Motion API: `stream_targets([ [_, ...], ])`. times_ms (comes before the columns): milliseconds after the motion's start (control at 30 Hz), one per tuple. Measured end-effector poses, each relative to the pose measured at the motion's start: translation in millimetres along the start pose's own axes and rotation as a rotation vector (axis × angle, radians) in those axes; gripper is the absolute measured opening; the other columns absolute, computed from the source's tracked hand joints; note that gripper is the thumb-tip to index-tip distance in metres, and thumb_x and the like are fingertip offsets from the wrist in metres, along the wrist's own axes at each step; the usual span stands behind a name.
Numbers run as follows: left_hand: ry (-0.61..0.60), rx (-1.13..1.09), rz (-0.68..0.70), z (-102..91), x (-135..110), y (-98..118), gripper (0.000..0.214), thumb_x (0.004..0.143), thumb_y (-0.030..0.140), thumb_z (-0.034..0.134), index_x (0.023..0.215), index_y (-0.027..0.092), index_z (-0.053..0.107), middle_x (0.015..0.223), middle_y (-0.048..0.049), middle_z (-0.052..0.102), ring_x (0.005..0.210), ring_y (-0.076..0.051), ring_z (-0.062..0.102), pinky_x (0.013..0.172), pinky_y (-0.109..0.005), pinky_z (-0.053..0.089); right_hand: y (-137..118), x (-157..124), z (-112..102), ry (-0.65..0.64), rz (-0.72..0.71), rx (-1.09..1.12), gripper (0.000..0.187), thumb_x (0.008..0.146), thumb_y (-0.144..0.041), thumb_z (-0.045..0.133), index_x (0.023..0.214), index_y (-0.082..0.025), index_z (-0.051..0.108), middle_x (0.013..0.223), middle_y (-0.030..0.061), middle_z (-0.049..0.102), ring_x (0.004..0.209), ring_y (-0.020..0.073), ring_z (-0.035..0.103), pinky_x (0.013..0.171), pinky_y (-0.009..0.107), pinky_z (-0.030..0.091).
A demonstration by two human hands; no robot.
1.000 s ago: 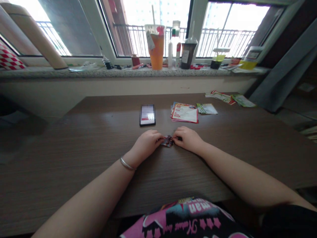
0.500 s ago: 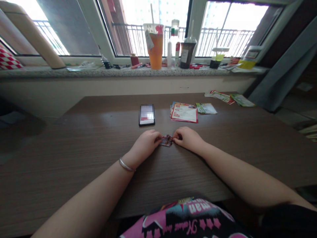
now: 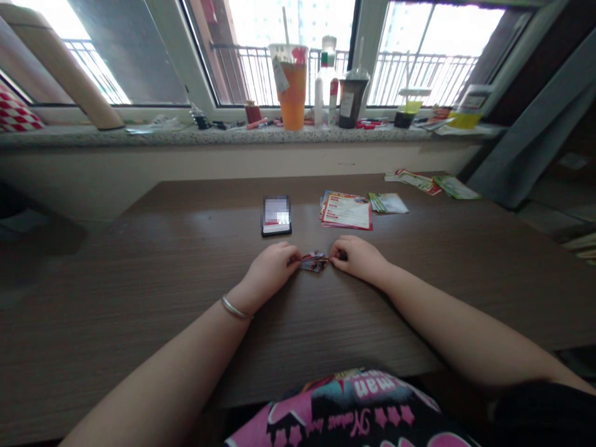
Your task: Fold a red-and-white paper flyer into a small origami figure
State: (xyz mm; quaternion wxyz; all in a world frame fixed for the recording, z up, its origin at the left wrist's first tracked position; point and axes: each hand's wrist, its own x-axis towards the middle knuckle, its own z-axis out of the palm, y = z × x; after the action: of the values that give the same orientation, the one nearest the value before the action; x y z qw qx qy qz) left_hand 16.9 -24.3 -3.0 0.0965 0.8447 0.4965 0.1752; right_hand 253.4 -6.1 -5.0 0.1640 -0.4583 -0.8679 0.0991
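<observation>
Not much is changed from half a second ago, tbh: the right hand (image 3: 361, 259) is nudged a touch further right and the small folded paper (image 3: 314, 262) is seen a bit more stretched out between the two hands, while the rest is left where it was.

Biggest thing first: a dark wood-grain counter (image 3: 139, 279) is spread across most of the view, with both forearms laid on it. Behind it a stone windowsill (image 3: 93, 136) is run along under the windows, and a big cardboard tube (image 3: 60, 68) is leaned at its left end.

The left hand (image 3: 272, 268) is closed, its fingertips pinched onto the left edge of the paper, and a thin silver bangle (image 3: 234, 307) is worn on that wrist. The right hand is closed too, pinched onto the paper's right edge. So the paper is gripped from both sides, held low at the counter's middle; whether it's touching the surface can't be told.

On the sill an orange drink cup (image 3: 293, 87), a white bottle (image 3: 326, 81) and a dark cup (image 3: 351, 99) are lined up close together. Just beyond the right hand a red-and-white leaflet stack (image 3: 347, 212) is laid flat, with green leaflets (image 3: 388, 203) right beside it. A phone (image 3: 276, 218) is set face up just beyond the left hand.
</observation>
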Motion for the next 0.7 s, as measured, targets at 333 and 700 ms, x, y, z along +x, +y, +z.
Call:
stream_targets([
  [333,0.014,-0.040,-0.001,5.5,3,-1,0.006,0.081,0.018,0.060,0.077,0.017,0.064,0.080,-0.0029,0.061,0.075,-0.017,0.057,0.068,-0.028,0.044,-6,1,4,-0.004,-0.053,-0.046,0.005,0.075,-0.017,0.059,0.074,-0.020,0.063,0.076,0.0015,0.061,0.071,0.0153,0.053,0.062,0.025,0.034],
  [700,0.115,-0.064,0.037,10.7,2,-4,0.003,0.078,0.017,0.062,0.077,0.017,0.064,0.087,-0.0051,0.060,0.085,-0.019,0.057,0.078,-0.032,0.047,-6,-1,6,0.049,-0.059,0.012,0.002,0.076,-0.020,0.062,0.077,-0.019,0.062,0.083,0.0045,0.062,0.083,0.0186,0.055,0.075,0.028,0.040],
])
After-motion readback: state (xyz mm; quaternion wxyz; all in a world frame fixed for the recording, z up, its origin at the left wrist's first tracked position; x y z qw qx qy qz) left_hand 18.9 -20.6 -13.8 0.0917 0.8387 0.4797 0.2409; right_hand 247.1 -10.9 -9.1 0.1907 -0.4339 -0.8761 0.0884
